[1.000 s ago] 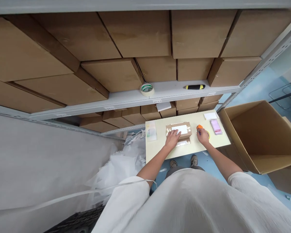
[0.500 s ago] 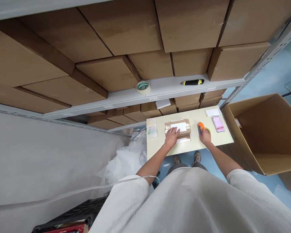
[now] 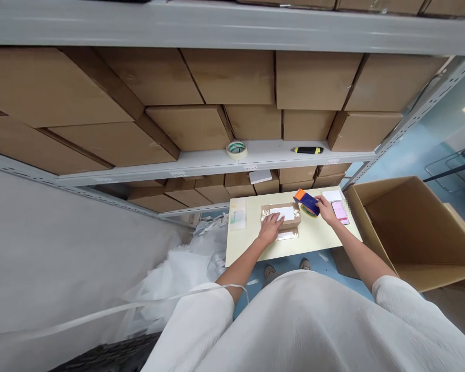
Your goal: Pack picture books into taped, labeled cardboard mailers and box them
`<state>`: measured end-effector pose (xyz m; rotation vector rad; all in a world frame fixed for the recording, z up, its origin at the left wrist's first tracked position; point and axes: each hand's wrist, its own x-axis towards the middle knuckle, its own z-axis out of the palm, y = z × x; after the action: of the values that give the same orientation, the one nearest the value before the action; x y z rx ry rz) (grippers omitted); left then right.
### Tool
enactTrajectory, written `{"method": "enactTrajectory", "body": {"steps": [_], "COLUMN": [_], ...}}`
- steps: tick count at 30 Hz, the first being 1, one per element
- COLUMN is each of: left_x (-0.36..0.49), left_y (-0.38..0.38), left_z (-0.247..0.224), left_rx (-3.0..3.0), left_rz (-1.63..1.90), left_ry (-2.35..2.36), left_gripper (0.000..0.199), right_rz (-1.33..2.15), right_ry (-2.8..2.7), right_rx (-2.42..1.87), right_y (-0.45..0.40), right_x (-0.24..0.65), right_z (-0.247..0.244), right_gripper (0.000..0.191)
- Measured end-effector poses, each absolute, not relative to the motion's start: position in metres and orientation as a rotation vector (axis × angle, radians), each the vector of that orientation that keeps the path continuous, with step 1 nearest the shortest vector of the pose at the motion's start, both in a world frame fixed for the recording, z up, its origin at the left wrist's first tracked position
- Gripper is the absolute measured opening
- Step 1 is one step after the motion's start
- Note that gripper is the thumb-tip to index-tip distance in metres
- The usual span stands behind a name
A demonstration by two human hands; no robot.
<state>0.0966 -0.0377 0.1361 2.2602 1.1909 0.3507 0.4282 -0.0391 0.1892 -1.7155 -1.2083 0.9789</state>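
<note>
Down low, a person in a white shirt (image 3: 302, 320) stands at a pale table (image 3: 310, 240). On it sits a small brown box (image 3: 292, 223) with a white label (image 3: 288, 212) on top. The left hand (image 3: 270, 229) lies on the box, its fingers a little spread. The right hand (image 3: 326, 210) holds an orange and blue tape cutter (image 3: 308, 202), tilted, just right of the box. I cannot tell if the cutter touches the table. A phone (image 3: 340, 213) lies just beside that hand, with a white card (image 3: 331, 196) behind it. To the right stands a big open carton (image 3: 422, 232). Past the table, a gray shelf (image 3: 271, 148) holds a tape roll (image 3: 238, 155), a knife (image 3: 309, 150) and big brown boxes (image 3: 240, 77).
</note>
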Motion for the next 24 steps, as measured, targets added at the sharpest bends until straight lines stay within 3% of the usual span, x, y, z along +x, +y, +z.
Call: {"method": "enactTrajectory", "body": {"steps": [7,16,24], "left_x": [0.088,0.069,0.069], "left_y": [-0.035,-0.035,-0.029], "left_z": [0.133,0.143,0.148], "left_rx": [2.213,2.2,2.293], "left_rz": [0.476,0.465,0.312], "left_ry": [1.156,1.288,1.323], "left_gripper": [0.045,0.041,0.041], "right_rz": [1.196,1.031,0.759], "right_ry": [-1.397,-1.627,-2.074], "right_rx": [-1.56,-1.744,-1.794], "right_y": [0.001,-0.003,-0.009], "right_x": [0.369,0.359,0.367], "right_z": [0.208,0.2,0.219], "right_gripper": [0.029,0.018,0.06]}}
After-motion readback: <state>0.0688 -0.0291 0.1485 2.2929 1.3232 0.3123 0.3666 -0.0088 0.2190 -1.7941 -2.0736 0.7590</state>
